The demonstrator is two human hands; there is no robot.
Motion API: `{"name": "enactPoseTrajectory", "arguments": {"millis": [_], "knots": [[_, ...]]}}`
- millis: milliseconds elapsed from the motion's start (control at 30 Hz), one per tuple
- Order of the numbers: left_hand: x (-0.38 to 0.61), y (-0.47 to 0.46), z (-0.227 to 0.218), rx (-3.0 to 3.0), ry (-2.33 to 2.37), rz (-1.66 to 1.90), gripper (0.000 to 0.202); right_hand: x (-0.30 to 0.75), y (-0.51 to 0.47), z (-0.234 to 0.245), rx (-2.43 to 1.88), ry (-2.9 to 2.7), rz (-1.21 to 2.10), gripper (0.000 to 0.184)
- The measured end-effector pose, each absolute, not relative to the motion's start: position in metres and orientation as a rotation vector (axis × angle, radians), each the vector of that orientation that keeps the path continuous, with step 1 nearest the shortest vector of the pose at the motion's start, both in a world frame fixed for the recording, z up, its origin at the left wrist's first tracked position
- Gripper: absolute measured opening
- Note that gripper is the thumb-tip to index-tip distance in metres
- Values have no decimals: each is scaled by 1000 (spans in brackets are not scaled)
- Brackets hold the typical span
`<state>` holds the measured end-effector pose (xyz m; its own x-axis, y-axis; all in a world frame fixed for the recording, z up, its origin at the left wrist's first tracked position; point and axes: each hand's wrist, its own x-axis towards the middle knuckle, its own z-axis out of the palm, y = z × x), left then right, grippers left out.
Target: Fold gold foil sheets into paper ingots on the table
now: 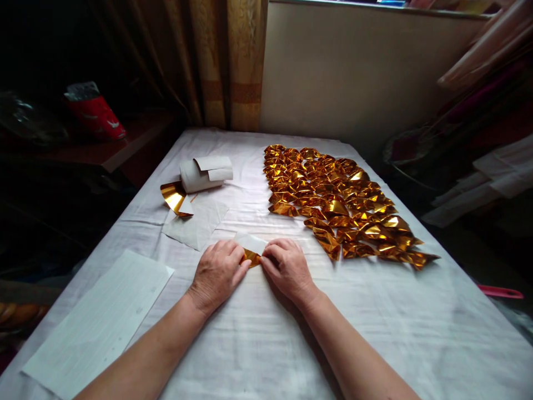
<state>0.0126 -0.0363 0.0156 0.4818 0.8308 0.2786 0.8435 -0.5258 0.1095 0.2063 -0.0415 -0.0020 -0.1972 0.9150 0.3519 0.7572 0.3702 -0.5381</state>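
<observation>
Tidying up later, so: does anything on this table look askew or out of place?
Nothing spilled or torn. Only the loose gold sheet beside the paper roll curls up instead of lying flat; the folded gold pieces sit in fairly even rows.

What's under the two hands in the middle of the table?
A small gold foil sheet, white back showing, is held between the left hand and right hand on the white cloth. Its ends are covered by the fingers, so the fold cannot be seen.
</observation>
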Motion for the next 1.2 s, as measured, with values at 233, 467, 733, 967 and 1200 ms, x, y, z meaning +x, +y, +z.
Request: {"name": "enactPoseTrajectory", "arguments": {"millis": [233, 467, 733, 967, 1200], "knots": [[17, -39, 19, -2633, -1533, -431, 23, 203, -43, 0, -1504, -2001, 333, 6], [21, -39, 20, -2602, -1596, -442, 23, 196, -45, 2, -1591, -1971, 324, 7], [22, -41, 23, -2608, -1634, -435, 19, 199, -45, -4, -1538, -1933, 361, 13], [16, -41, 16, -2647, -1614, -576, 16, 199, -47, -5, -1457, -2036, 127, 12], [-19, -28, 11, -2924, -1406, -662, 22, 199, -54, 13, -1446, -2256, -6, 13]]}}
